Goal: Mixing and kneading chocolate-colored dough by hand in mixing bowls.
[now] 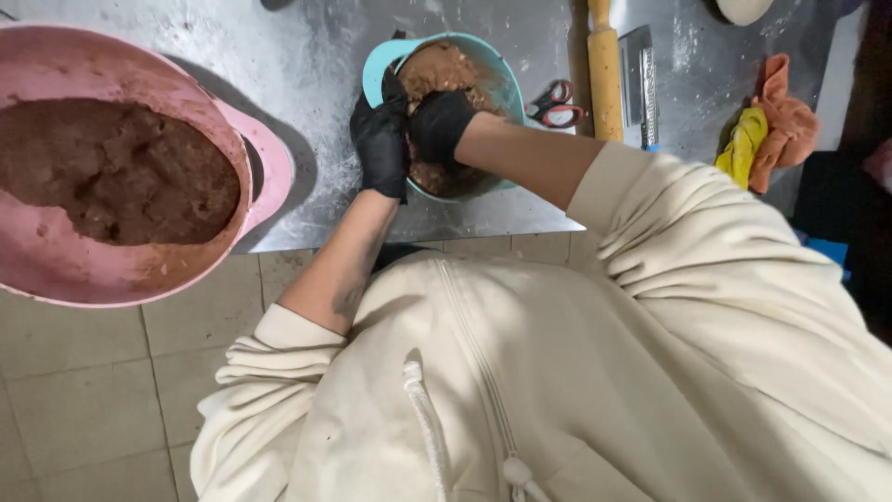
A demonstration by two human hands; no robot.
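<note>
Steel table: open surface between pink tub and teal bowl, lightly floured, passable from the near edge to the far side. Pink tub: fills the left, overhangs the near edge, blocks that side. Right of bowl: red scissors just beside its rim, then rolling pin and cleaver lying parallel, close together; narrow gaps only. Beyond cleaver: bare strip, then crumpled cloths at the right edge. Bowl itself: occupied by left hand and right hand.
</note>
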